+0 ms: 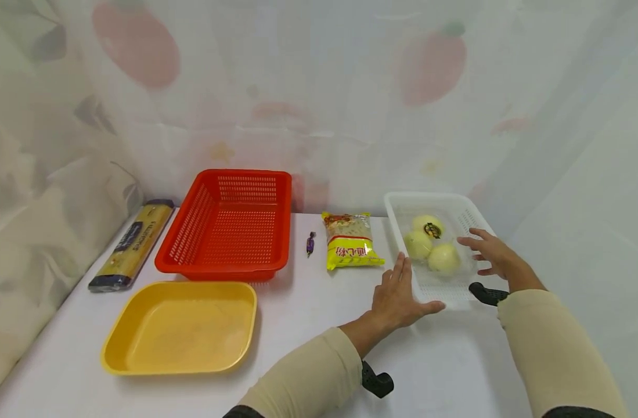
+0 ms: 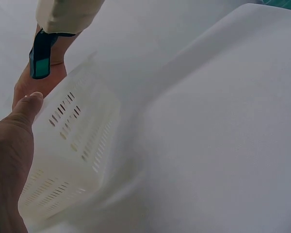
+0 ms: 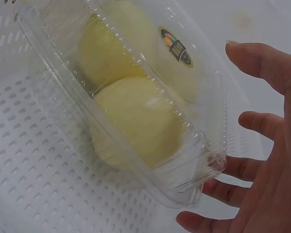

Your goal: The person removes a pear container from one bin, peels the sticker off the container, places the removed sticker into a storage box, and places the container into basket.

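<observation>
A white perforated basket (image 1: 427, 195) holds a clear plastic clamshell box (image 3: 128, 145) with three pale yellow round fruits (image 3: 136, 119), one bearing a dark oval sticker. My left hand (image 1: 394, 299) is at the basket's near left side, its fingertips by the rim and the thumb stretched to the right. Over the basket's right side is my right hand (image 1: 493, 255), fingers spread and loosely bent. In the right wrist view, two of its fingers reach the end of the clamshell. Slotted basket wall (image 2: 85, 121) shows beside the left hand in the left wrist view.
Left of the white basket lie a noodle packet (image 1: 352, 241) and a small purple wrapped candy (image 1: 310, 244). Further left stand a red basket (image 1: 222, 270) and a yellow tray (image 1: 177, 368), with a long spaghetti pack (image 1: 133, 247) at the far left. A printed curtain hangs behind.
</observation>
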{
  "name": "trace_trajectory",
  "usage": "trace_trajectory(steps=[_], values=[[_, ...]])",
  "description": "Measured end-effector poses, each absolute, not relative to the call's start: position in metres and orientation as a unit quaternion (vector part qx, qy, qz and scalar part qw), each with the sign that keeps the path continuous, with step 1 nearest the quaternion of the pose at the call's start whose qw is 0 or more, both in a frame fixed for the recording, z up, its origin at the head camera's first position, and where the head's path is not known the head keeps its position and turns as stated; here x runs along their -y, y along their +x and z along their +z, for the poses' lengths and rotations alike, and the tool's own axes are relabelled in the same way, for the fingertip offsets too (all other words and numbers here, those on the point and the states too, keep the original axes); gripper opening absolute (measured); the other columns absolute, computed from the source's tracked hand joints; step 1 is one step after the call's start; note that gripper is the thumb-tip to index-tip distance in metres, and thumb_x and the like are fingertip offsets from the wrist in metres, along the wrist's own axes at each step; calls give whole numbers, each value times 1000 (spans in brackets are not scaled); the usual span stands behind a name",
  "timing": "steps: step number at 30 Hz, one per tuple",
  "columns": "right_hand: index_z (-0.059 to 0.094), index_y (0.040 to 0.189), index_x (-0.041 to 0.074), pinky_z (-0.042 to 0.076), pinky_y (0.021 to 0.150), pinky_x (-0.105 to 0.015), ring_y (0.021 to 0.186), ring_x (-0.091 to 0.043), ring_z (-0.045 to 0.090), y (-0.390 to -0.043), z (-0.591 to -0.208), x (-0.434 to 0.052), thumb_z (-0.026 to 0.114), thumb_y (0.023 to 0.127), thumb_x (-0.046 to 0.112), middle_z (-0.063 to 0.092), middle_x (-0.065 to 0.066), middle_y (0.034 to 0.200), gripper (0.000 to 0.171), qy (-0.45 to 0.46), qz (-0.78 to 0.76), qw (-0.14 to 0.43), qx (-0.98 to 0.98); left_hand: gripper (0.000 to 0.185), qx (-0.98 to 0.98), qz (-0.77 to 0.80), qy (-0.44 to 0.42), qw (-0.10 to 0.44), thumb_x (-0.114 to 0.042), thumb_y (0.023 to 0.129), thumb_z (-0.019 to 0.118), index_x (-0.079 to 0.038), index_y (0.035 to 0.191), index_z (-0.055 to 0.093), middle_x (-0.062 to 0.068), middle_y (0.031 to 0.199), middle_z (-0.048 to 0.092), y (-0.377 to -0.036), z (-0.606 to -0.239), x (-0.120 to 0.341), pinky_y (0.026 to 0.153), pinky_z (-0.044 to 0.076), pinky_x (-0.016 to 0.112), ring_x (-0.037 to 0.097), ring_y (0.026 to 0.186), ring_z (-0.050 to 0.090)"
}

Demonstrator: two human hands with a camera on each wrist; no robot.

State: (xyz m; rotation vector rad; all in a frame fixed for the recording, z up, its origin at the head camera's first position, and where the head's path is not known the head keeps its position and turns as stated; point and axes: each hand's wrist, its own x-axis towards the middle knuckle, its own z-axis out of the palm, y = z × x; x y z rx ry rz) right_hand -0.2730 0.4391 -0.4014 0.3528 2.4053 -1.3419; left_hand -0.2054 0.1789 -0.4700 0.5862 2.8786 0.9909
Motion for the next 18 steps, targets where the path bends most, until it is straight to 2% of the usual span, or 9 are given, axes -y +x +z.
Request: trace_trajectory(steps=[8,18], values=[[-11,154,14,44,87,-63,134,-57,11,-276,-413,-438,57,94,49,-5,-34,152,97,147,-494,188,-836,116,-932,308,190,25,-82,70,57,-18,156,12,-9,160,5,-205,-470,-180,95,42,36,15,131,33],[-13,153,15,44,86,-64,135,-56,8,-278,-421,-438,63,89,51,-8,-33,153,106,160,-506,206,-822,114,-929,317,191,18,-80,70,58,-19,156,16,-9,160,6,-204,-469,-178,93,42,36,16,132,32]])
